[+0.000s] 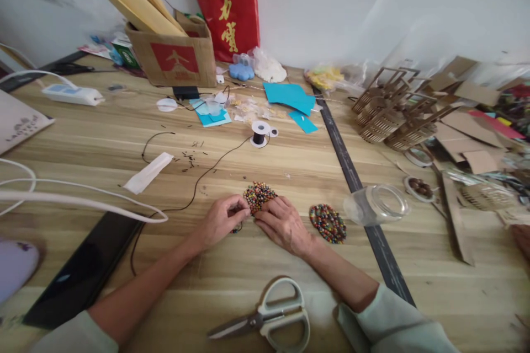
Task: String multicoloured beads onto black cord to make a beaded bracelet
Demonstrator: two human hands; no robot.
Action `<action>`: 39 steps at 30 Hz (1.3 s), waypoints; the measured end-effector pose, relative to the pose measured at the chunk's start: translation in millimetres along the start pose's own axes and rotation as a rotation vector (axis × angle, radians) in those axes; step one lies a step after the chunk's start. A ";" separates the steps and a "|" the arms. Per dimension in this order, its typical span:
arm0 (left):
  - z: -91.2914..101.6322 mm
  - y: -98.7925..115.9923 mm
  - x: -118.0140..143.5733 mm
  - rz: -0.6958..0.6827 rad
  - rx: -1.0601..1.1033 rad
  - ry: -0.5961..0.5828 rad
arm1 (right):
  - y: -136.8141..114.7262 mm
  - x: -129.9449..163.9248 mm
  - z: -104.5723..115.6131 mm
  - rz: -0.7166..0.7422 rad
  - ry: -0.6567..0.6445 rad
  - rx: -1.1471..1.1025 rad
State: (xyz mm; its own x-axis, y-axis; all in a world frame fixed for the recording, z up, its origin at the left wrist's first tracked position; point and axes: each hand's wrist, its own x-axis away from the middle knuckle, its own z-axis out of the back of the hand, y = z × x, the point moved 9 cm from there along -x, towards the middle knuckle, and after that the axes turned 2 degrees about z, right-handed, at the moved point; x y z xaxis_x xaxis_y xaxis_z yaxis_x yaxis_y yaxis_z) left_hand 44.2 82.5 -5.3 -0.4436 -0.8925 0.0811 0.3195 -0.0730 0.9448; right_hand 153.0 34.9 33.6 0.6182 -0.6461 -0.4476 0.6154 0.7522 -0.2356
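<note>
My left hand (226,218) is closed in a pinch beside a loose pile of small multicoloured beads (257,196). Whatever lies between its fingertips is too small to name. Just below those fingers a short bit of dark cord with a few beads (237,228) shows. On the pile's right side rests my right hand (285,225), fingers bent and close together, the tips down at the beads; anything they grip is hidden. Further right lies a coil of strung beads (328,223). Black cord (199,179) runs from a white spool (259,134) towards my left forearm.
Scissors (269,314) lie near the front, blades pointing left. A clear plastic jar (375,205) lies on its side at right, with small woven baskets (389,113) behind it. A black phone-like slab (85,270) and a white cable (91,201) occupy the left.
</note>
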 end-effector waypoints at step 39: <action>-7.5 18.0 0.3 0.119 0.120 -0.045 | 5.1 5.3 -0.7 -0.038 0.008 -0.010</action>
State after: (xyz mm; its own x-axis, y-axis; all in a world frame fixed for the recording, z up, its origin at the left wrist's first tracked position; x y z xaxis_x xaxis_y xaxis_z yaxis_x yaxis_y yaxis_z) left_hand 56.0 77.6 9.3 -0.4462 -0.8709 0.2061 0.2711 0.0879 0.9585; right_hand 159.1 35.4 29.5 0.5902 -0.6734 -0.4452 0.6335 0.7282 -0.2616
